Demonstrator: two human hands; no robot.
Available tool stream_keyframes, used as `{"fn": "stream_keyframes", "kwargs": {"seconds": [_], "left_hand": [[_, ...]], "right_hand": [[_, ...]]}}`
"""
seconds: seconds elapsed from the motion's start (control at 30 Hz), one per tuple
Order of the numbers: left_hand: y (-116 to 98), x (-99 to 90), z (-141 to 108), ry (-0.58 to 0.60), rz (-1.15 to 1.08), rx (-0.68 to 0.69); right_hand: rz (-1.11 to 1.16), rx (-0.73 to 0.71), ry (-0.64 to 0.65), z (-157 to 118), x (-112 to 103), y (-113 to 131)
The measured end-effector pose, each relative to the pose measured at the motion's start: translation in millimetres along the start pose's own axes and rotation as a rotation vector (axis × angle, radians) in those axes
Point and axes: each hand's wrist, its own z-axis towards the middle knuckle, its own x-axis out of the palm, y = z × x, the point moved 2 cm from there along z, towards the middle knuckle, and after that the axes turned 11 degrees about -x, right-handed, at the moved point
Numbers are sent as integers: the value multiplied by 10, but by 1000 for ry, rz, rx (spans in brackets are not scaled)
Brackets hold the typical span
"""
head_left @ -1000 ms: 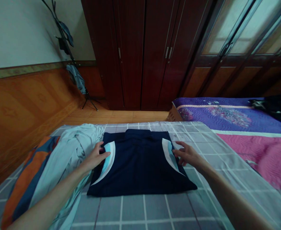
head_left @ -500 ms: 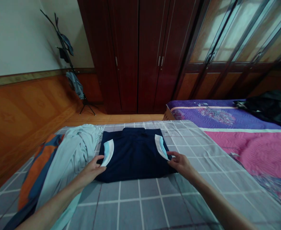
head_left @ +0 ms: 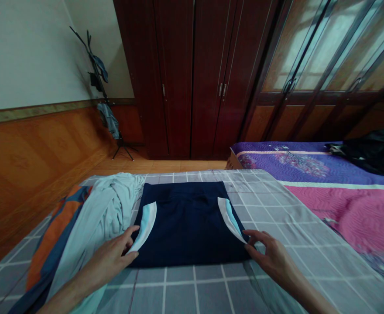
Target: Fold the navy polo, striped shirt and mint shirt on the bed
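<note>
A dark navy garment (head_left: 188, 226), folded flat, lies on the bed in front of me. Its exact kind is hard to make out. Curved white and light-blue trim runs down each side. My left hand (head_left: 115, 253) grips the lower left edge, thumb on top near the corner and the other fingers bent at the side. At the lower right edge, my right hand (head_left: 270, 253) pinches the cloth beside the trim between thumb and fingers. Both hands rest low over the bedsheet.
Left of the garment lie a crumpled pale-green cloth (head_left: 110, 213) and an orange-and-blue garment (head_left: 54, 240). A grey checked sheet (head_left: 208, 288) covers the bed. Beyond are a coat stand (head_left: 98, 83), a dark red wardrobe (head_left: 175, 122) and a second bed with a purple-and-pink cover (head_left: 349, 209).
Both hands have moved toward me and slightly apart, drawing the navy garment's near edge closer. The garment now lies flatter and longer. My view has tilted a little.
</note>
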Motion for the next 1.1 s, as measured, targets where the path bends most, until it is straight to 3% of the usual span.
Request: {"fn": "stream_keyframes", "kwargs": {"seconds": [0.1, 0.2, 0.33, 0.5, 0.7, 0.9, 0.97, 1.1], "left_hand": [[-368, -34, 89, -133, 158, 194], [-848, 62, 383, -126, 201, 305], [-1200, 286, 1033, -217, 308, 187], [-1086, 550, 1567, -258, 273, 67], [-910, 629, 1736, -234, 97, 54], [-855, 622, 1797, -328, -21, 33], [-853, 652, 1778, -355, 1, 12], [-879, 699, 1733, -387, 88, -9]], "right_hand": [[-137, -154, -7, 228, -17, 206], [-241, -162, 87, 663, 36, 372], [-373, 21, 193, 1318, 152, 308], [-349, 62, 240, 1698, 320, 58], [-323, 74, 239, 1746, 466, -17], [-391, 89, 139, 1731, 544, 25], [-417, 28, 102, 1701, 576, 63], [-380, -279, -57, 1668, 668, 156]]}}
